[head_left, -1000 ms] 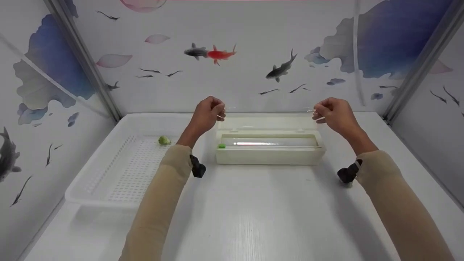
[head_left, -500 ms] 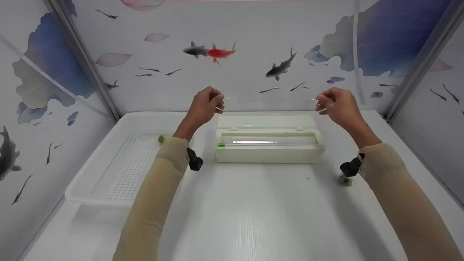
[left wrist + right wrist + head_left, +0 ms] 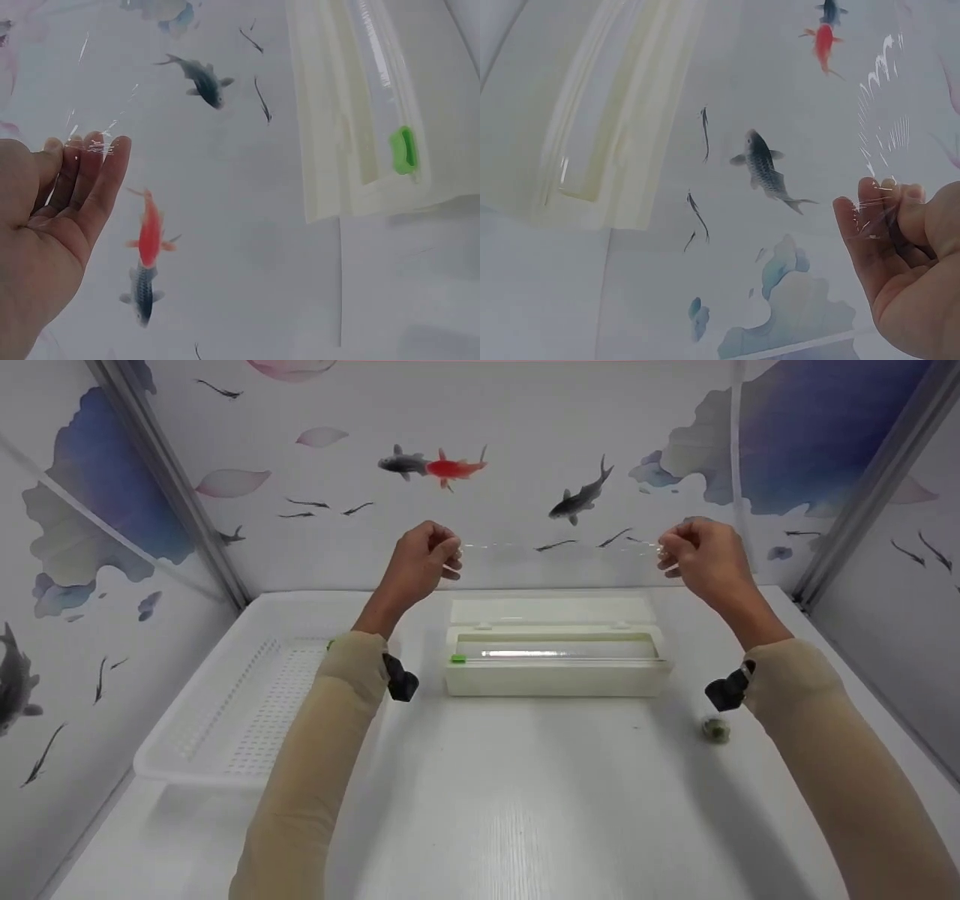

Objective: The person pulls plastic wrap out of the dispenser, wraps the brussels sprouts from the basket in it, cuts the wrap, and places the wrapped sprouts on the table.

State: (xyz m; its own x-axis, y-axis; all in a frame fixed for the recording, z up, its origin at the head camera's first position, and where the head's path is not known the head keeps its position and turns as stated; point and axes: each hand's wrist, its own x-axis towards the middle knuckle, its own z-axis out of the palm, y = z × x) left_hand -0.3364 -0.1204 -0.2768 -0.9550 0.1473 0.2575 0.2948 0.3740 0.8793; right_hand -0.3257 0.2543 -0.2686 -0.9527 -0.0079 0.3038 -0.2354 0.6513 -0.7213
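Note:
A sheet of clear plastic film (image 3: 555, 547) is stretched between both hands, above and behind a long cream-coloured box (image 3: 555, 681) with its lid tipped back. The left hand (image 3: 421, 556) pinches one top corner between thumb and fingers; in the left wrist view glints of film (image 3: 101, 144) cross its fingertips. At the other corner the right hand (image 3: 705, 556) pinches the film, which shows creases (image 3: 885, 139) in the right wrist view. Inside the box lies a shiny film roll (image 3: 555, 649), with a green slider (image 3: 458, 659) at its front left edge.
A white perforated basket (image 3: 172, 720) stands at the left, a green piece (image 3: 331, 644) in it mostly hidden by the left sleeve. A small greenish item (image 3: 716, 730) sits on the table at the right, near the right wrist's camera. Patterned walls enclose the back and sides.
Both hands have risen, holding the film between them, away from the box. The sleeve now covers most of the green piece in the basket, and the item at right has come into fuller view.

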